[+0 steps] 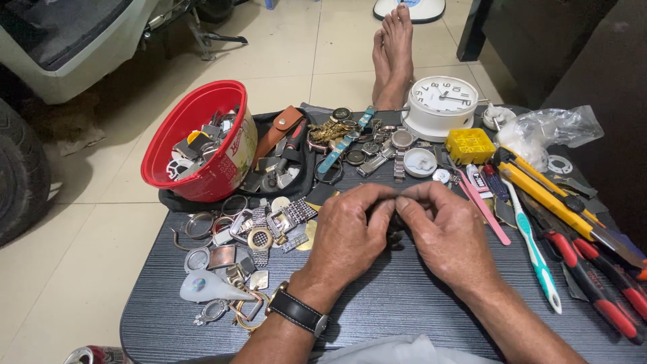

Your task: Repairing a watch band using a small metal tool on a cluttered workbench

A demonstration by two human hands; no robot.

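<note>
- Small dark watch part [393,202], mostly hidden, sits pinched between both hands' fingertips, raised above the tabletop [404,296] for close handling.
- Left hand [350,232] and right hand [445,232] meet thumb-to-finger, steadying it; tools lie just beside.

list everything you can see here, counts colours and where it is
table: one, dark grey, under everything
bowl: one, red, far left, holds watch parts
watch cases and rings: many, silver and gold, left of the hands
pouch: one, brown, beside the bowl
clock: one, white, far centre
small box: one, yellow, right of the clock
plastic bag: one, clear, far right
utility knife: one, yellow, right
toothbrush: one, white and teal, right
pliers: red handles, count unclear, right edge
feet: two, bare, beyond the table
left hand: wristwatch on, pinching a small dark item
right hand: pinching the same item
</note>
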